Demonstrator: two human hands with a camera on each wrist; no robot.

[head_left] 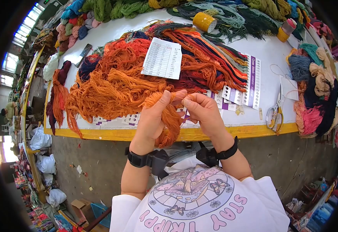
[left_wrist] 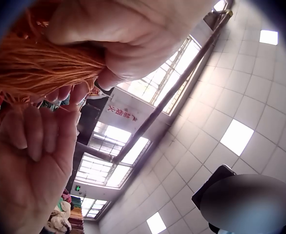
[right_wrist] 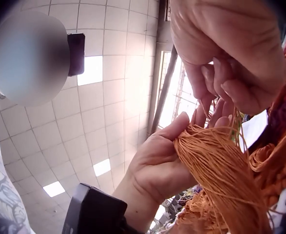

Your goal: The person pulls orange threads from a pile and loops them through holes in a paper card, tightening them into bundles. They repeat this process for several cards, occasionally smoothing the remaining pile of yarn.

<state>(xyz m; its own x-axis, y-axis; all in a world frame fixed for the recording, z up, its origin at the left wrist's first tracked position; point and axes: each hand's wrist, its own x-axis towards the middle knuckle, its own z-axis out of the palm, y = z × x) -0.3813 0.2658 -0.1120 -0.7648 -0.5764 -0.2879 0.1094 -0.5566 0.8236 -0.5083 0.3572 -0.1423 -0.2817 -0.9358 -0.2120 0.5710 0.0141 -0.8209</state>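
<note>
Just over the table's front edge, my left hand (head_left: pixel 150 121) grips a hank of orange embroidery thread (head_left: pixel 170 125), its loose strands hanging down past the palm. My right hand (head_left: pixel 207 115) meets it at the top of the hank, thumb and forefinger pinching a few thin strands. In the right wrist view the bunched orange thread (right_wrist: pixel 216 170) fans downward from the left thumb and fingers, and the right fingers (right_wrist: pixel 221 78) are curled close above. A large heap of orange thread (head_left: pixel 111 91) lies behind, with a printed paper list (head_left: pixel 162 58) on top.
Purple-and-white punched thread cards (head_left: pixel 252 83) lie under the heap's right side. Scissors (head_left: pixel 275 114) rest at the table's right, near multicoloured hanks (head_left: pixel 312 92). A phone (head_left: pixel 83 55) lies on the left. At the back stand a yellow spool (head_left: pixel 204 22) and green thread piles (head_left: pixel 116 8).
</note>
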